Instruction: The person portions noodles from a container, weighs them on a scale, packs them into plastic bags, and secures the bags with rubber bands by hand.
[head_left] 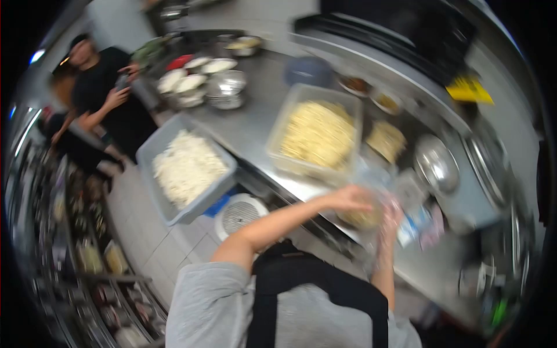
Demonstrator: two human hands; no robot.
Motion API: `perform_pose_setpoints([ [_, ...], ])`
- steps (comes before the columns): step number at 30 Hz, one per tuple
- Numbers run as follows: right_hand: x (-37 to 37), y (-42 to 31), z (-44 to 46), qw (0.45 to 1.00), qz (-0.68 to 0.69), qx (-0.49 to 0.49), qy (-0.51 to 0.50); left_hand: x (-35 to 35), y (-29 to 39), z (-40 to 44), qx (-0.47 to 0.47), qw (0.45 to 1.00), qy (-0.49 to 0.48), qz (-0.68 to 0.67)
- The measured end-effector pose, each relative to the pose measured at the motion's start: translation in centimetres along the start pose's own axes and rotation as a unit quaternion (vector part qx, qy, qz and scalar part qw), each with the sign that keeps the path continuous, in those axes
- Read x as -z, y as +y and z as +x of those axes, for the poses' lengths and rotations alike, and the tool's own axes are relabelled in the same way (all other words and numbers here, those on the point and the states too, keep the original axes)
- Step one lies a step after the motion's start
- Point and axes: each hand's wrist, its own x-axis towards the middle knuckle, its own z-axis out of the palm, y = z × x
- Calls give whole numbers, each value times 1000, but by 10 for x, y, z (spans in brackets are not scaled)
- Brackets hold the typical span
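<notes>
In front of me, over the steel counter's front edge, a clear plastic bag point(361, 219) with pale yellow food in it is held between my two hands. My left hand point(350, 199) reaches across from the left, its fingers closed at the bag's upper side. On the other side my right hand point(390, 217) grips the bag, with clear plastic over the fingers. Motion blurs both hands. Just beyond them stands a translucent tub point(272, 148) heaped with yellow noodles point(318, 134). Another filled bag point(386, 141) lies to the tub's right.
A grey tub point(200, 207) of white, strip-like food stands left, beside a round white stool point(241, 216). Metal bowls point(226, 90) crowd the counter's far end. Right are a steel bowl point(436, 164) and packets point(415, 225). Two other people stand far left, one holding a phone-like object point(122, 81).
</notes>
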Motion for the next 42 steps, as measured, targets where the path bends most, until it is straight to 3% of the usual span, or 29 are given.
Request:
perform_pose_setpoints([
  [1,-3,4,0,998,65,-12,9,-4,-6,-3,-24,999,19,20],
  [2,-2,8,2,999,22,36,9,-10,-14,-3,9,998,55,29],
  [3,1,19,3,999,37,12,-18,-12,-12,-8,-9,997,66,40],
  [4,-9,4,2,996,61,39,-47,-19,-16,-12,-54,986,98,125],
  [5,-20,-22,-7,995,20,81,-60,-30,-40,-11,-38,976,95,192],
  [7,-23,9,-12,985,-91,124,-78,-48,-45,-19,-30,960,211,183],
  [8,-24,17,-11,983,-77,137,-93,-45,-49,-19,-26,953,228,198],
  [11,-21,27,5,992,-29,100,-66,-35,-41,-15,-39,949,207,235],
  [13,-22,23,23,999,18,14,-25,-25,-2,-21,-8,962,253,99],
  [14,-24,30,31,999,20,13,-29,-27,3,-20,-5,961,256,100],
  [16,-42,45,45,993,113,26,25,-25,9,-19,6,916,375,140],
  [17,-51,28,39,993,116,19,14,-27,12,-20,16,913,382,141],
  [19,-77,-35,26,980,164,-66,89,-23,18,-24,-17,889,437,137],
  [20,-74,-36,25,993,100,-44,51,-22,22,-29,-10,887,441,138],
  [23,-78,-46,20,993,75,1,90,-21,25,-40,58,911,397,100],
  [24,-72,-30,26,994,73,1,86,-24,17,-40,-23,911,403,85],
  [25,-61,-4,37,996,-10,66,59,-27,10,-39,-103,906,406,68],
  [26,-56,3,39,998,-17,54,19,-27,-5,-38,-102,907,404,66],
  [27,-51,7,41,999,-25,42,-21,-25,-26,-34,-56,919,384,67],
  [28,-47,-3,43,996,40,-47,-64,-30,-44,-30,-13,934,352,64],
  [29,-43,0,50,982,150,-35,-109,-30,-55,-24,20,940,339,15],
  [30,-27,-47,40,993,92,36,-71,-33,-57,-15,-88,916,359,156],
  [31,-16,-41,47,992,117,32,-27,-30,-55,-13,45,938,337,72],
  [32,5,-48,50,997,66,23,-37,-23,-49,-16,14,937,316,147],
  [34,57,-74,40,997,25,63,23,-22,-69,-13,1,950,307,57],
  [36,105,-106,9,994,-40,33,95,-13,-40,-12,54,967,226,102],
  [37,127,-107,-8,990,-45,17,134,-9,-32,-7,-18,964,210,164],
  [38,141,-118,-30,984,-47,41,166,-6,-26,-1,-4,966,187,176],
  [42,164,-112,-114,964,-101,-62,237,-7,-21,34,-52,987,101,117],
])
